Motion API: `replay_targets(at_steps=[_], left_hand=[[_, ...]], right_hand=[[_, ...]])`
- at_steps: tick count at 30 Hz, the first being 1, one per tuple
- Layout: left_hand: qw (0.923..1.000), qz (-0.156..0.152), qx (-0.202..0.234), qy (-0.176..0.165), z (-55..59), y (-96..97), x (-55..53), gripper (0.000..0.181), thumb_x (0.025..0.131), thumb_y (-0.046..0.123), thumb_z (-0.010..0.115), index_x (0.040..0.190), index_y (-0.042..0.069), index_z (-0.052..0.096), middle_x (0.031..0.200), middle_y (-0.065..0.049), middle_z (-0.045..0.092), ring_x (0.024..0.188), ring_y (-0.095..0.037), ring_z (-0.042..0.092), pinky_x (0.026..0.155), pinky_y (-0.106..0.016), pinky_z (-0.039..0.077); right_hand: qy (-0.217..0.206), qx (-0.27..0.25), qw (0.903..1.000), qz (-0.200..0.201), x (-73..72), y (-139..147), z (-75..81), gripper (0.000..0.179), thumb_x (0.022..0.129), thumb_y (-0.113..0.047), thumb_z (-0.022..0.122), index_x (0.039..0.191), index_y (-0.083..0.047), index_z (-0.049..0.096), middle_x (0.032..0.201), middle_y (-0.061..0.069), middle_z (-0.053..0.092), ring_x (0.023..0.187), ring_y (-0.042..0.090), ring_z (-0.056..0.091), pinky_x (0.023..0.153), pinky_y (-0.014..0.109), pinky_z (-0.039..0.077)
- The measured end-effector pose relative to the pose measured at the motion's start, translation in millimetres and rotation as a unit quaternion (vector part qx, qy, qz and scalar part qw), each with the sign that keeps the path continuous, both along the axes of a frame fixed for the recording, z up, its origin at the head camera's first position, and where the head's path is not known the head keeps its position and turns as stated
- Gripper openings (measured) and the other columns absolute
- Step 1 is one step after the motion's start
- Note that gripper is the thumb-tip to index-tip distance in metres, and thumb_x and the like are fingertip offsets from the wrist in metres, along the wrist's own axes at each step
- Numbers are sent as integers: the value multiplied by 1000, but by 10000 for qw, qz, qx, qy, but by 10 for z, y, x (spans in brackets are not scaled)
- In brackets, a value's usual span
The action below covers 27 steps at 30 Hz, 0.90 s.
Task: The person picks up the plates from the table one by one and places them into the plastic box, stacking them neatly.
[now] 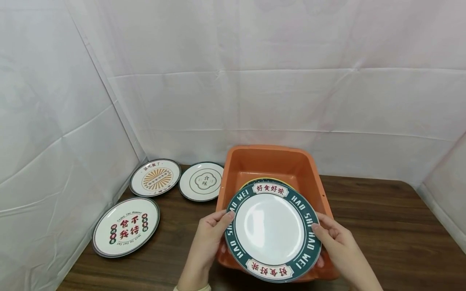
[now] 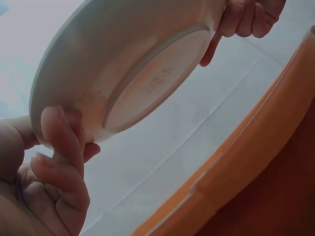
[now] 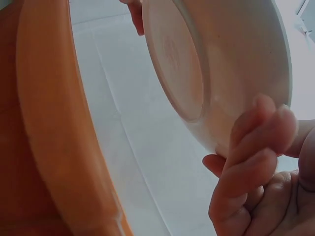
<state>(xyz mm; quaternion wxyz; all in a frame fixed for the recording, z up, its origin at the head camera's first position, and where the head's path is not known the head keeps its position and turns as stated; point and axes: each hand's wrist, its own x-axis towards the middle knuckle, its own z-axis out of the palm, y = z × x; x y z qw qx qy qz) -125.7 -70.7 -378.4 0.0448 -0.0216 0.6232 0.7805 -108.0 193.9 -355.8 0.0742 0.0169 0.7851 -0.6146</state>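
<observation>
Both hands hold a round plate (image 1: 269,230) with a dark green rim, white lettering and red characters, tilted above the front of an orange basin (image 1: 269,155). My left hand (image 1: 207,238) pinches its left edge, thumb on top and fingers beneath. On the opposite edge, my right hand (image 1: 340,242) grips it the same way. The wrist views show the plate's pale underside (image 2: 157,83) with its raised foot ring, and the curled fingers (image 3: 256,132) below it. Inside the basin, the edge of another plate (image 1: 268,179) with a yellow rim peeks out; the rest is hidden.
Left of the basin, three white plates lie on the dark wooden table (image 1: 371,226): one with an orange sunburst (image 1: 157,178), one with a small central emblem (image 1: 202,182), one with red characters (image 1: 126,227). White cloth walls (image 1: 291,101) stand behind and at the sides.
</observation>
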Motion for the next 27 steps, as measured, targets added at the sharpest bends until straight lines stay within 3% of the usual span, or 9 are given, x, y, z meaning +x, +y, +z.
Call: replay_targets(at_steps=[11,16,19,22,27], left_hand=[[9995,-261,-127,161,29,19,4,35,92,18,57,116,-7,58,61,-2,58,36,-8,35,37,-17,29],[9983,-245,-348,394,100,31,-32,33,93,17,56,117,-6,59,62,-3,59,37,-9,35,37,-18,29],[9971,-106,-442,604,164,49,-70,32,93,17,56,115,-5,60,63,-4,59,38,-9,37,37,-18,29],[9945,87,-468,934,237,83,-117,31,94,17,55,115,-5,61,71,-9,64,47,-9,49,43,-18,40],[9880,536,-665,1289,349,161,-228,32,94,20,54,115,-3,62,83,-15,67,66,-12,62,58,-22,51]], right_hand=[[133,-58,9996,-259,-6,-6,17,42,99,-23,46,136,-4,38,64,12,56,38,18,46,39,29,42],[459,-58,9988,-145,-37,15,62,45,99,-23,46,137,0,36,66,11,56,39,18,46,38,28,42],[818,-197,9965,-24,-76,27,99,45,99,-21,45,136,4,35,65,9,54,38,17,44,37,28,40],[1157,-195,9931,92,-123,32,153,44,99,-19,44,134,6,36,61,7,53,37,16,43,36,27,39],[1544,267,9875,156,-205,33,286,41,100,-19,42,133,4,38,57,5,52,39,16,44,38,27,41]])
